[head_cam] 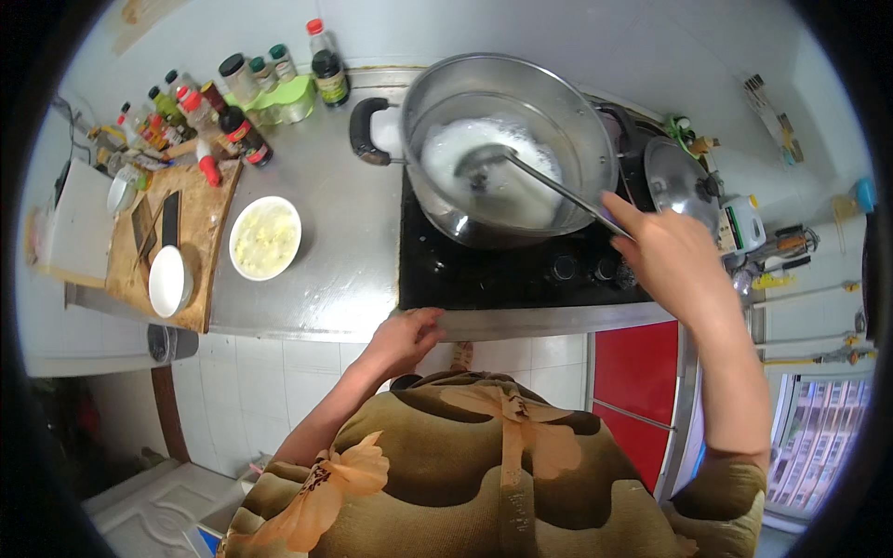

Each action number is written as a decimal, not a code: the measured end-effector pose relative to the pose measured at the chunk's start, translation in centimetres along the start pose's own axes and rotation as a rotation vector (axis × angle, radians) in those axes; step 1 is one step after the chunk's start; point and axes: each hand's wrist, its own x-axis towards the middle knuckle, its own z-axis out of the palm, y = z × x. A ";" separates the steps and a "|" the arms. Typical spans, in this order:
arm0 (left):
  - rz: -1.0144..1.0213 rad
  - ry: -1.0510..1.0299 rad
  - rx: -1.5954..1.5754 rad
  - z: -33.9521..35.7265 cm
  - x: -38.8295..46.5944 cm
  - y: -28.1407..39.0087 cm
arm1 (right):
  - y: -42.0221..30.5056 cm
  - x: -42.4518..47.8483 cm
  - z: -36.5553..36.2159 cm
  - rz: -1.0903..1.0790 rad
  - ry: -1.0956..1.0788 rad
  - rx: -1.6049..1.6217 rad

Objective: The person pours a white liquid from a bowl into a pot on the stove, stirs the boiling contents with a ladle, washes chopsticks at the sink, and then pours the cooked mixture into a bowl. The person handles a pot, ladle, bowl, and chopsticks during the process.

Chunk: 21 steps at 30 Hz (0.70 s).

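Note:
My right hand (663,254) grips the handle of a metal ladle (551,183), whose bowl sits in whitish, foamy liquid (520,199) inside a large stainless steel pot (593,139). The pot stands on a black glass cooktop (481,279). My left hand (408,338) rests at the front edge of the counter, just by the cooktop's near left corner, with nothing seen in it. Left of the cooktop, a white bowl (265,238) of pale yellow and white food stands on the steel counter (335,237).
A wooden cutting board (202,279) at the left holds an empty-looking white bowl (169,281) and a cleaver (171,217). Sauce bottles (245,136) and spice jars (239,78) line the back left. A metal lid (678,183) and a white jug (745,224) are at the right.

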 end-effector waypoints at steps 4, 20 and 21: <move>-0.071 -0.083 -0.017 -0.6 0.1 1.3 | 0.6 3.4 2.2 0.053 -0.008 -0.011; 0.049 0.045 -0.019 -0.2 0.0 0.2 | 1.1 4.2 1.7 0.076 -0.005 -0.010; 0.040 0.045 -0.018 -0.2 -0.1 0.2 | 1.5 4.3 2.1 0.059 0.023 -0.012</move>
